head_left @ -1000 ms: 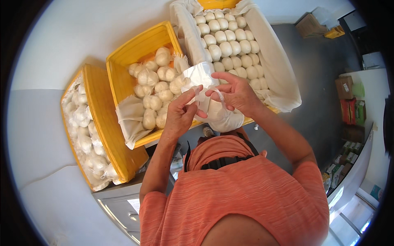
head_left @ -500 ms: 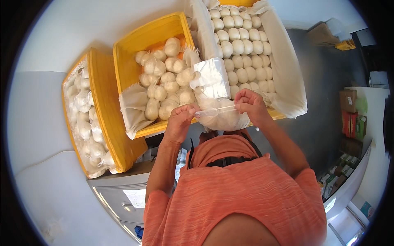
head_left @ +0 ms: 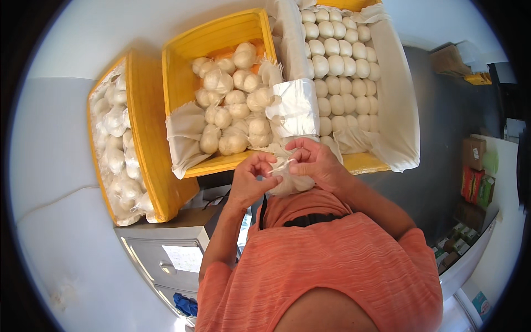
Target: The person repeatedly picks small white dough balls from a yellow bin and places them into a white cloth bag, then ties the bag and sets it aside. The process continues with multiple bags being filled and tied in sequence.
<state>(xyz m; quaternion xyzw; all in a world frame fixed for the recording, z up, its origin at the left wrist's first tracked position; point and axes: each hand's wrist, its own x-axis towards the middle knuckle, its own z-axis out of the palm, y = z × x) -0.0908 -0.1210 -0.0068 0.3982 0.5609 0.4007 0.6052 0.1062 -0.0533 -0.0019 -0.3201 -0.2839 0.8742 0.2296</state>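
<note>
Close to my waist hangs a clear plastic bag (head_left: 289, 185) with round white buns inside. My left hand (head_left: 249, 180) is closed, thumb and fingers pinching one side of the bag's gathered top. The other side of that top is pinched in my right hand (head_left: 319, 166), and a thin twisted strand of plastic shows between the two. Just beyond my hands, a stack of shiny clear bags (head_left: 296, 108) lies over the cloth-lined edge of a crate. That crate holds rows of white buns (head_left: 345, 66). Part of the held bag is hidden by my fingers.
Left of the stack, a yellow crate (head_left: 177, 72) contains several bagged buns (head_left: 238, 105). Farther left stands another yellow crate (head_left: 145, 138) with more bagged buns. A grey metal cabinet (head_left: 160, 243) sits below it. Cardboard boxes (head_left: 471, 152) line the right side.
My hands have come closer together and nearer my body, bringing the bag along. The plastic stretched wide between them is now gathered into a narrow twisted strand.
</note>
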